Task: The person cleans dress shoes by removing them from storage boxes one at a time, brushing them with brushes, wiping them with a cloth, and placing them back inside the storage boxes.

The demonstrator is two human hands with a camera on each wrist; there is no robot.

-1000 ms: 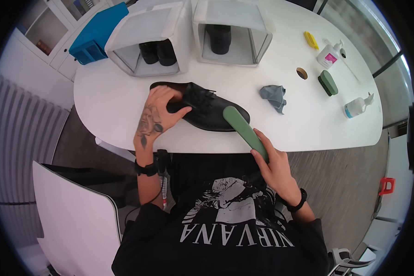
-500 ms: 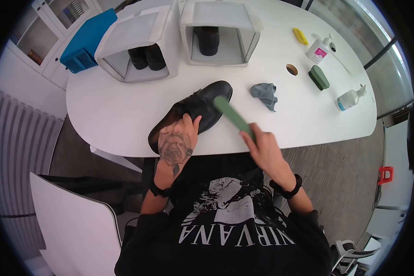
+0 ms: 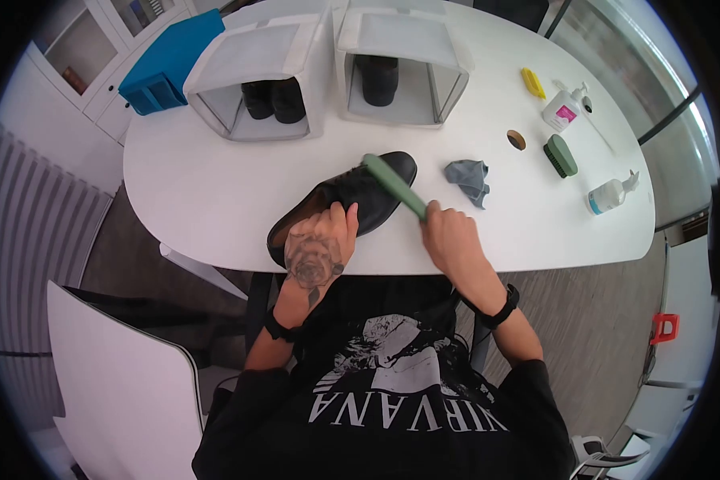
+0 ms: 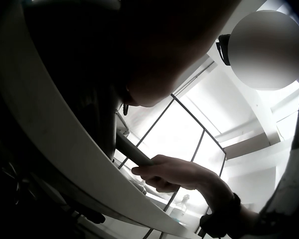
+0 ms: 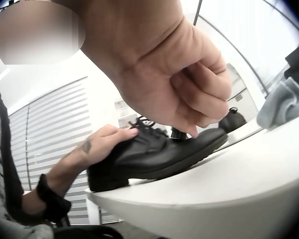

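White surface [image 3: 552, 228] fills much of my head view, two pale boxes [image 3: 256, 48] toward its far side. Near the front edge I see a black shoe [image 3: 356, 190], toe aimed away to the right. The left hand [image 3: 318, 248] grips it, fingers curled over the opening; the right hand [image 3: 454, 240] has its fingers closed round a green brush [image 3: 396, 186] above the shoe's front. Just rightward lies a crumpled grey cloth [image 3: 468, 178].

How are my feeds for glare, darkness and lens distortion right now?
Head view: well lit, held black shoe clear, edge of the white table bowed, corners black; left wrist: deep shadow upper left, pale glare behind the right hand, blurred disc upper right; right wrist: held black shoe readable, background washed out, blurred oval upper left.
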